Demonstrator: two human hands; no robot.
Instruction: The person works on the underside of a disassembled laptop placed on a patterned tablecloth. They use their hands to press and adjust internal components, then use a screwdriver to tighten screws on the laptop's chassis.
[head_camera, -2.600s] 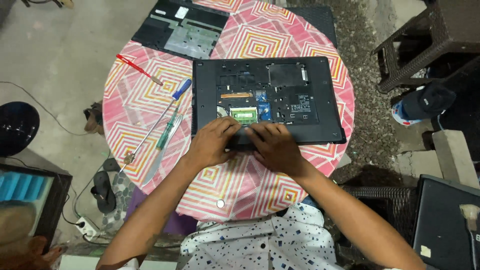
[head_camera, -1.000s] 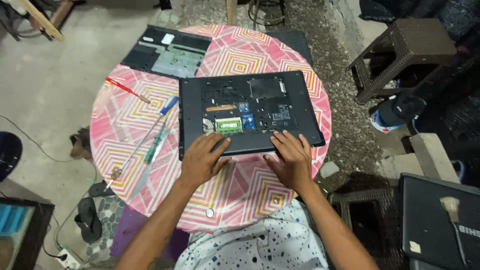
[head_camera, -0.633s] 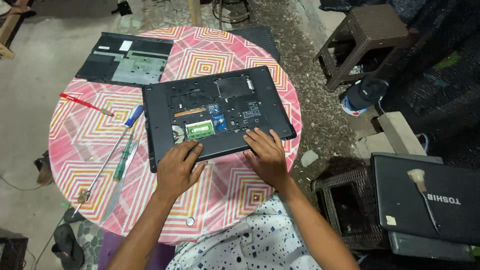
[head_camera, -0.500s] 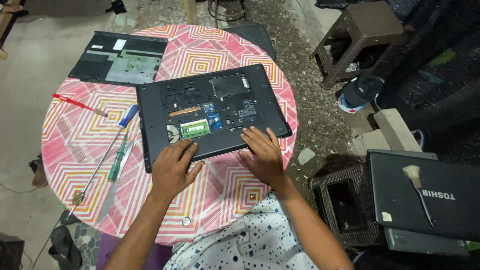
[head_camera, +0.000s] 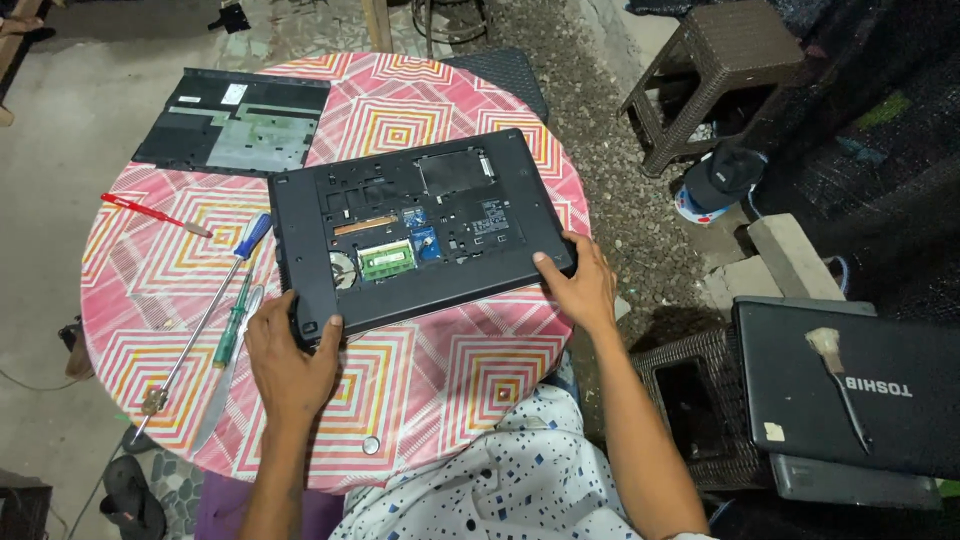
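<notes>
Gripping opposite near corners: your left hand (head_camera: 290, 365) fingers curled over laptop (head_camera: 420, 235) edge at 7 o'clock, thumb on top; your right hand (head_camera: 578, 285) fingers wrapped round corner at 4 o'clock, thumb pressed on base. Two-corner hold likely steadies or turns chassis. Laptop lies upside down at centre of round patterned table (head_camera: 440, 370), bottom cover off, green memory stick (head_camera: 387, 260), fan, blue parts exposed. Removed cover (head_camera: 235, 122) at 11 o'clock; screwdrivers (head_camera: 215, 300) at 9 o'clock, within reach
</notes>
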